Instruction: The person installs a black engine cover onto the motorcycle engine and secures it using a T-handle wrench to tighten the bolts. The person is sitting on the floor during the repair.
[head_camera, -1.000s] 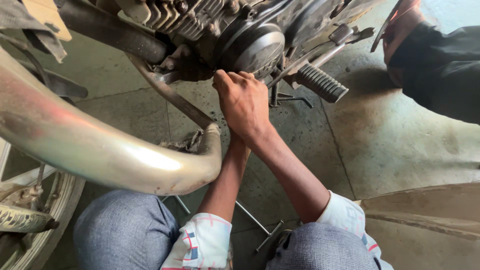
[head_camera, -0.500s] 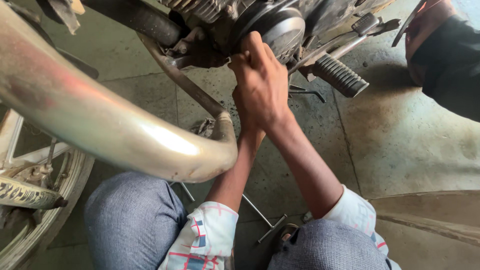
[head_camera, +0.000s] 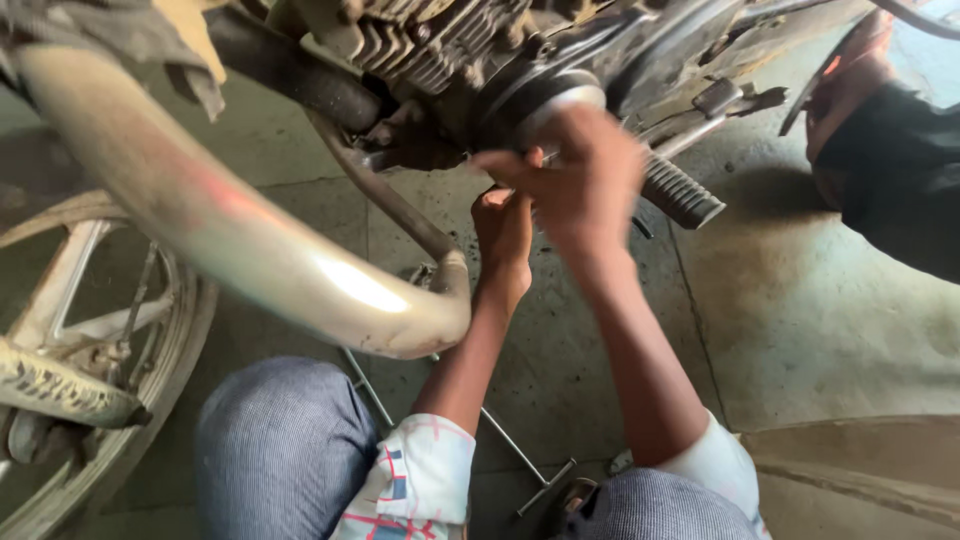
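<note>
I crouch beside a motorcycle and both hands reach up under its engine (head_camera: 470, 60). My right hand (head_camera: 580, 180) is blurred, its fingers curled against the round engine side cover (head_camera: 560, 100). My left hand (head_camera: 503, 235) sits just below and behind it, near the frame tube (head_camera: 390, 205) under the engine. Whether either hand holds a tool or part is hidden by blur and by the hands overlapping. The black rubber footpeg (head_camera: 680, 192) sticks out just right of my right hand.
A chrome exhaust pipe (head_camera: 250, 250) curves across the left, over my left knee (head_camera: 285, 440). A spoked wheel (head_camera: 90, 330) stands at far left. A thin metal rod (head_camera: 520, 455) lies on the concrete floor between my knees. Another person's dark-sleeved arm (head_camera: 890, 170) is at upper right.
The view has shifted and my right hand has moved right and up onto the round engine cover. My left hand, before hidden behind it, now shows below it.
</note>
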